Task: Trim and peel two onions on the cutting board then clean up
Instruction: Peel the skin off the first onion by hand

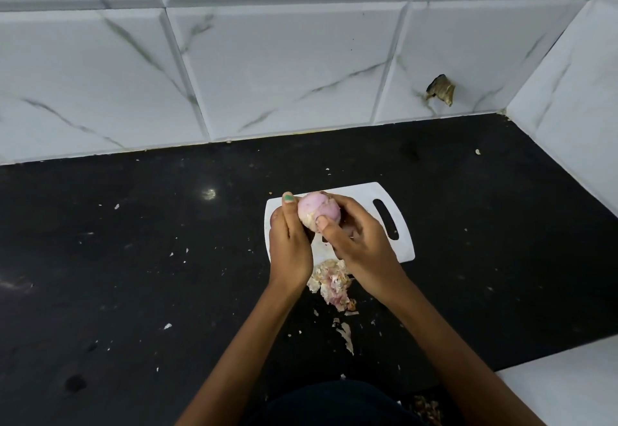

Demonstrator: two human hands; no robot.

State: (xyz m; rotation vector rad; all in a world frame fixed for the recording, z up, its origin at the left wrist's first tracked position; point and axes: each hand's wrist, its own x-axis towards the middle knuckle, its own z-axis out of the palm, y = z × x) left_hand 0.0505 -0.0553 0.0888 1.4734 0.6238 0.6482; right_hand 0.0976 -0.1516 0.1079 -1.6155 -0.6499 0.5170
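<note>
A pale pink onion (316,210) is held above the white cutting board (403,246), which lies on the black counter. My left hand (289,245) grips the onion from its left side, thumb along the top. My right hand (356,238) grips it from the right, with the thumb pressed on the onion's front. A heap of peeled onion skins (332,283) lies at the board's near edge, between my wrists. A second onion and a knife are not visible.
Small bits of onion skin (346,333) are scattered over the black counter (133,275). White marble-look tiled walls (284,68) close off the back and the right side. A hole (441,88) shows in the back wall. A white surface (568,389) adjoins the counter at lower right.
</note>
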